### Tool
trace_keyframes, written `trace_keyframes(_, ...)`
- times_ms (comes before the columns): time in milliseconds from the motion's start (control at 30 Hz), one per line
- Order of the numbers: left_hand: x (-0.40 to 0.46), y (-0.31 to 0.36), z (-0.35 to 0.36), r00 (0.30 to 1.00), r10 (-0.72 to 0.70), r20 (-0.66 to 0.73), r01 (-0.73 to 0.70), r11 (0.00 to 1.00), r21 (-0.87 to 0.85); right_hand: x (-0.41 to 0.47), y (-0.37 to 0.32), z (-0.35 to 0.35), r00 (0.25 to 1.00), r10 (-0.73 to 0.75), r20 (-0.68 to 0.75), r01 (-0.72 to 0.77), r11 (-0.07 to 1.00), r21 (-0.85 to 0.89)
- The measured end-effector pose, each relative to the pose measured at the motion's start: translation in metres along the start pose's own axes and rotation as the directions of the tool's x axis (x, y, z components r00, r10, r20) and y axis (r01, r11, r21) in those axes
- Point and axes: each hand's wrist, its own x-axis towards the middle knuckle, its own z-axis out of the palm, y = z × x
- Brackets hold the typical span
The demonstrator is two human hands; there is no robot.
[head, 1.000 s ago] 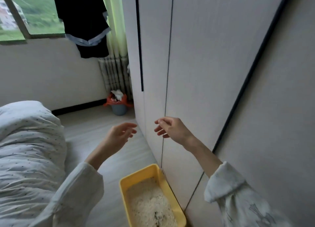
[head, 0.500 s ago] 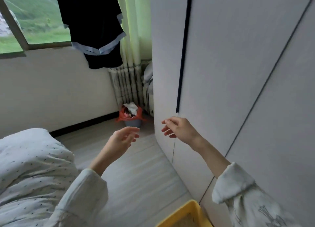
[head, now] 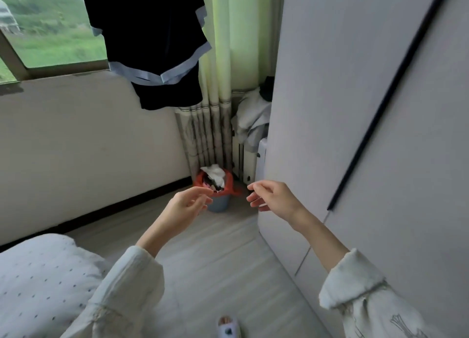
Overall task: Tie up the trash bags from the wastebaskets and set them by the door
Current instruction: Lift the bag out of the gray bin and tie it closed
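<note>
The wastebasket [head: 218, 202] is looming nearer now; both hands (left hand [head: 187, 205], right hand [head: 272, 198]) are reaching, fingers apart, holding nothing, wardrobe [head: 355, 109] alongside.

Wastebasket [head: 218, 203] partly behind left fingers [head: 203, 198]

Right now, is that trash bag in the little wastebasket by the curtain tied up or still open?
Still open. The red trash bag is folded over the rim of the wastebasket, with white paper sticking out the top.
</note>
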Motion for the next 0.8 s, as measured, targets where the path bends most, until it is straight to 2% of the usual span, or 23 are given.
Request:
trace_keyframes(167,0.127,-0.033,-0.037,0.998,-0.026,-0.058,0.026,1.000,-0.012,0.143,-0.002,0.012,1.000,0.019,0.021,-0.020,1.000,0.020)
trace_keyframes(300,0.213,-0.047,-0.052,0.996,-0.081,0.031,0.080,0.996,0.050,0.231,-0.007,0.009,0.999,0.048,0.023,-0.048,0.999,0.009)
trace_keyframes(500,0.337,-0.077,-0.094,0.992,-0.114,0.044,0.110,0.991,0.081,0.356,-0.016,0.021,0.998,0.063,0.005,-0.063,0.998,0.015)
trace_keyframes(800,0.461,-0.198,-0.111,0.961,-0.223,0.164,0.206,0.972,0.113,0.493,0.038,0.062,0.972,0.231,-0.053,-0.233,0.972,-0.039)
